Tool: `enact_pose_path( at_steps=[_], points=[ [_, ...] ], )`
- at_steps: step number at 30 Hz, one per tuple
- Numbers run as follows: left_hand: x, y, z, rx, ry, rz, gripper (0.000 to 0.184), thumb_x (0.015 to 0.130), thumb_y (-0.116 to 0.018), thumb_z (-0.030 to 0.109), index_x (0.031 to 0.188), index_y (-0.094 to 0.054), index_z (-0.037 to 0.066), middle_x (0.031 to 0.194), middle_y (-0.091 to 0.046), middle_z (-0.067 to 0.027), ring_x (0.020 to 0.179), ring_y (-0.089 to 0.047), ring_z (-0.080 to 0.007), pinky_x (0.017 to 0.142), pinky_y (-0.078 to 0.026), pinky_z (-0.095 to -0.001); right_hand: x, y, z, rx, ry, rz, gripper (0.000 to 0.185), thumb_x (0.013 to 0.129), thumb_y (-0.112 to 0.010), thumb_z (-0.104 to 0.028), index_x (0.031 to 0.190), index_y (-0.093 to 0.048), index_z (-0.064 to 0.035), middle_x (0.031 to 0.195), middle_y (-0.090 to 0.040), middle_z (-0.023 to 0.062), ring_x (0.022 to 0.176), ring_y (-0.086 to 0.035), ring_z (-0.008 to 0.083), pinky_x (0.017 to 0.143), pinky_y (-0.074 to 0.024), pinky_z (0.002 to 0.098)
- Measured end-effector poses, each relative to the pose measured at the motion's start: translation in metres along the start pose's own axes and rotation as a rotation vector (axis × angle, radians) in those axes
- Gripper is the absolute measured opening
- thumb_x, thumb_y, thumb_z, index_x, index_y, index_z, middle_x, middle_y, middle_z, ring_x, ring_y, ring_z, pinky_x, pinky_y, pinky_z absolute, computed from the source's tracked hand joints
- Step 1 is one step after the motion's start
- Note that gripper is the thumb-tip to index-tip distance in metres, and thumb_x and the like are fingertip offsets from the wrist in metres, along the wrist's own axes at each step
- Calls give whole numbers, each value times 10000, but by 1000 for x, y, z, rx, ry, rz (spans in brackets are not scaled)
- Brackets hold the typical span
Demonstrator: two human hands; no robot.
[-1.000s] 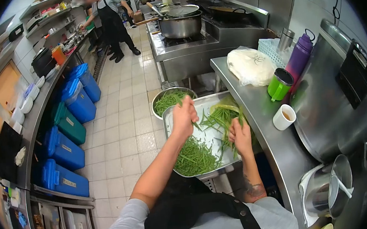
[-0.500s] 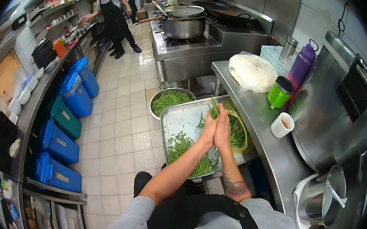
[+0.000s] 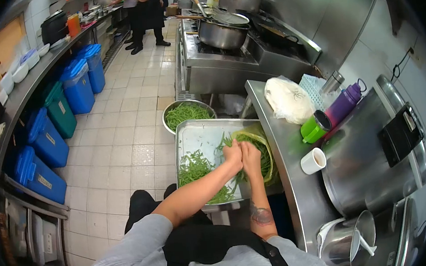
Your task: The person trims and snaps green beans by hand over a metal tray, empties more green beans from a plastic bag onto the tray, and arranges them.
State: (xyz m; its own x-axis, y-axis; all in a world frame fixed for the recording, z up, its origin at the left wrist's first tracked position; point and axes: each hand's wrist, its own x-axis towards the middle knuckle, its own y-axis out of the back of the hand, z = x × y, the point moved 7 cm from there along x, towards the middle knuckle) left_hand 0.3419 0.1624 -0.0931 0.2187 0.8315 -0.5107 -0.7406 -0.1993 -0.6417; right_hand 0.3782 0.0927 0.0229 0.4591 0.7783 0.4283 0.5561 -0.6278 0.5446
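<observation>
Over a metal tray [image 3: 207, 127], both hands are closed close together on a small bunch of green beans [image 3: 228, 141], whose ends poke out at the top. My left hand [image 3: 232, 154] wraps the bunch from the left side. Beside it, my right hand [image 3: 251, 158] has its fingers curled in; the part of the beans inside the fists is hidden. Short cut bean pieces [image 3: 195, 169] lie in the left of the tray. A yellow-green mesh bag [image 3: 272, 159] with more green beans sits open at the tray's right.
A round metal bowl [image 3: 168, 123] of green beans stands on the floor behind the tray. To the right, a steel counter [image 3: 289, 167] carries a white cup [image 3: 313, 161], a green mug [image 3: 315, 128] and a purple bottle [image 3: 344, 102]. Blue bins [image 3: 77, 89] line the left. Co-workers [image 3: 149, 12] stand far back.
My hands went from palms pressed flat together with fingers extended to closed around the beans, a little nearer my body. The camera view has shifted, and another co-worker shows more at the back.
</observation>
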Motion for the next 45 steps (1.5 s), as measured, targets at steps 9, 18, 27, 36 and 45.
enact_pose_path(
  at_steps=[9, 18, 27, 36, 45],
  points=[
    [-39, -30, 60, 92, 244, -364, 280, 919, -549, 289, 769, -469, 67, 543, -321, 26, 454, -329, -119, 421, -309, -280, -12, 28, 66, -326, -32, 21, 242, 896, -505, -179, 930, -622, 30, 884, -623, 222, 811, -597, 371, 721, -464, 403],
    [-198, 65, 59, 269, 966, -840, 183, 925, -541, 250, 806, -505, 115, 599, -390, 74, 485, -350, -31, 423, -292, -175, -76, -17, -64, 1213, -350, -548, 857, 879, -217, -670, 1310, -386, 51, 1350, -429, 173, 1219, -439, 301, 1012, -352, 419],
    [-242, 165, 101, 424, 633, -874, 205, 902, -569, 190, 987, -577, 3, 895, -603, -63, 862, -587, -155, 765, -476, -261, -181, -81, -149, 979, -116, -1467, 669, 929, -405, -475, 1290, -400, 88, 1347, -412, 233, 1260, -400, 317, 1050, -301, 403],
    [-242, 192, 107, 839, 116, -1161, 185, 861, -599, 214, 934, -572, 46, 848, -549, -24, 824, -513, -104, 724, -406, -232, -178, -90, -173, 1194, -292, -1068, 727, 923, -325, -559, 1283, -388, 70, 1290, -447, 252, 1162, -496, 316, 960, -407, 415],
    [-237, 200, 102, 750, 214, -1067, 164, 876, -587, 191, 843, -539, 38, 737, -526, -1, 694, -497, -97, 625, -402, -245, -189, -88, -184, 898, -104, -1241, 591, 973, -302, -430, 1263, -448, 65, 1297, -485, 175, 1163, -500, 246, 938, -400, 333]
  ],
)
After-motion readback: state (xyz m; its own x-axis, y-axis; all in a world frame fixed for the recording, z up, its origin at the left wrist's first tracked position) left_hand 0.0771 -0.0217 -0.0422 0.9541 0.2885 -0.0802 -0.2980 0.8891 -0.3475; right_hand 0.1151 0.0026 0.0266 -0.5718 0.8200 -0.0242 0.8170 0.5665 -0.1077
